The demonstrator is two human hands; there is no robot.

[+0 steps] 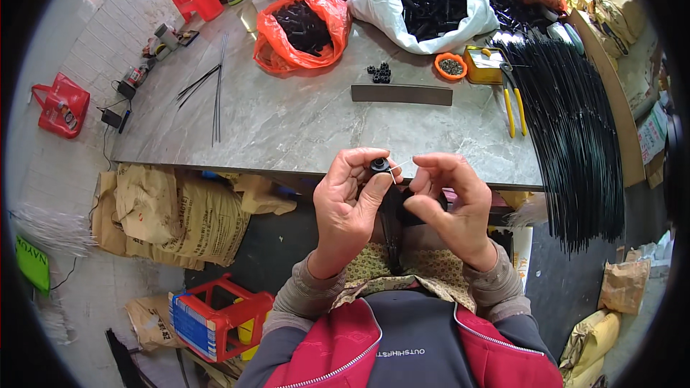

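My left hand (347,208) pinches a small round black plastic part (379,164) with a hole in its top, just off the table's near edge. A thin white wire or thread (402,166) sticks out from beside that part. Its far end reaches the fingertips of my right hand (456,205). There the fingers are curled, but the thumb stands apart from them; no firm grip on the wire shows. Dark slender rods (392,233) hang below the black part, over my lap, and my left hand hides where they join it.
On the grey table (287,115) lie a dark flat bar (401,95), small black pieces (379,72), an orange dish (451,66) of metal bits, and yellow-handled pliers (514,104). Bags of black parts (431,0) line the back. Long black rods (575,136) overhang the right edge.
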